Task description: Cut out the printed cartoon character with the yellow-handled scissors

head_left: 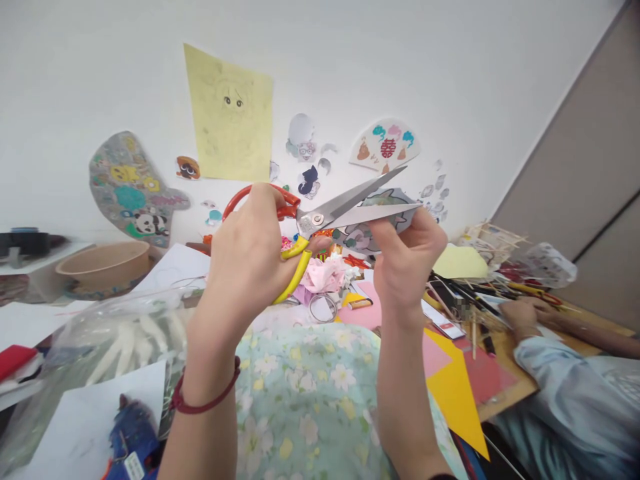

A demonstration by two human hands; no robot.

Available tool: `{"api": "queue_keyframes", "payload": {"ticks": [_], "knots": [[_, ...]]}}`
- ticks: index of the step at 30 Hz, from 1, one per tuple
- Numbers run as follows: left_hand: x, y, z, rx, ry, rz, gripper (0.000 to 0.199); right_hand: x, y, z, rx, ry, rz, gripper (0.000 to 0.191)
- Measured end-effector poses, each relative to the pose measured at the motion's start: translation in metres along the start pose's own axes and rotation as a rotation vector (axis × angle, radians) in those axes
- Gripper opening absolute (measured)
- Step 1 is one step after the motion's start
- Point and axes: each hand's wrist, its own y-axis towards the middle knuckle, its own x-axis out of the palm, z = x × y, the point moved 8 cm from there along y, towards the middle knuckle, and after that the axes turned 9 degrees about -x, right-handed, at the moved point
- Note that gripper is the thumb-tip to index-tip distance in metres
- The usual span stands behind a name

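My left hand [250, 250] is raised in front of me, closed around a pair of scissors [317, 219] with one red and one yellow handle. Their two steel blades stand apart and point right. My right hand [407, 257] is up beside the blade tips, thumb and fingers pinched together. The lower blade reaches across to these fingers. Directly behind the blades is a grey drawing with a black outline [387, 199]; I cannot tell whether my right fingers hold it or it is on the wall. What lies inside the pinch is hidden.
Drawings and cut-outs hang on the wall, among them a yellow sheet [235, 127] and a fan shape [385, 147]. Pink crumpled paper [325, 273] lies behind my hands. Left stands a brown bowl [103, 267]. A co-worker's sleeve [555, 363] and hands rest at the right.
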Motion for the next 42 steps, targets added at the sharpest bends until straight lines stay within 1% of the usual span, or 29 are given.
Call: {"api": "queue_keyframes", "payload": {"ticks": [3, 7, 10, 15, 20, 25, 28, 31, 33, 36, 38, 42], "knots": [[-0.001, -0.001, 0.000, -0.015, -0.002, -0.012, 0.057, 0.001, 0.000, 0.001, 0.013, 0.002, -0.041, 0.013], [0.000, -0.001, -0.002, -0.026, -0.042, -0.021, 0.054, 0.005, 0.000, 0.003, 0.047, 0.076, -0.090, 0.006], [0.004, -0.001, -0.005, -0.028, -0.094, -0.046, 0.054, 0.006, -0.001, 0.005, 0.077, 0.123, -0.095, 0.007], [0.006, -0.001, -0.005, -0.023, -0.134, -0.064, 0.054, 0.006, -0.001, 0.009, 0.112, 0.087, -0.114, 0.007], [0.008, -0.001, -0.005, -0.075, -0.068, -0.129, 0.055, 0.003, 0.001, 0.009, 0.096, 0.076, -0.128, 0.005], [0.006, -0.002, 0.004, -0.026, -0.108, -0.126, 0.052, 0.002, 0.001, 0.008, 0.085, 0.122, -0.117, 0.005], [0.005, -0.003, 0.007, -0.041, -0.127, -0.140, 0.053, 0.002, 0.002, 0.004, 0.071, 0.154, -0.125, 0.004], [0.005, -0.005, 0.010, -0.045, -0.165, -0.154, 0.052, 0.000, 0.002, 0.001, 0.082, 0.130, -0.137, 0.004], [0.005, -0.006, 0.012, -0.024, -0.183, -0.159, 0.051, -0.001, 0.002, -0.001, 0.087, 0.138, -0.131, 0.007], [0.006, -0.007, 0.013, 0.003, -0.171, -0.164, 0.050, -0.002, 0.002, -0.004, 0.050, 0.195, -0.115, 0.011], [0.006, -0.007, 0.013, 0.003, -0.152, -0.172, 0.050, -0.003, 0.002, -0.004, 0.025, 0.213, -0.113, 0.015], [0.007, -0.008, 0.014, -0.025, -0.127, -0.219, 0.049, -0.003, 0.004, -0.003, -0.013, 0.228, -0.153, 0.018]]}}
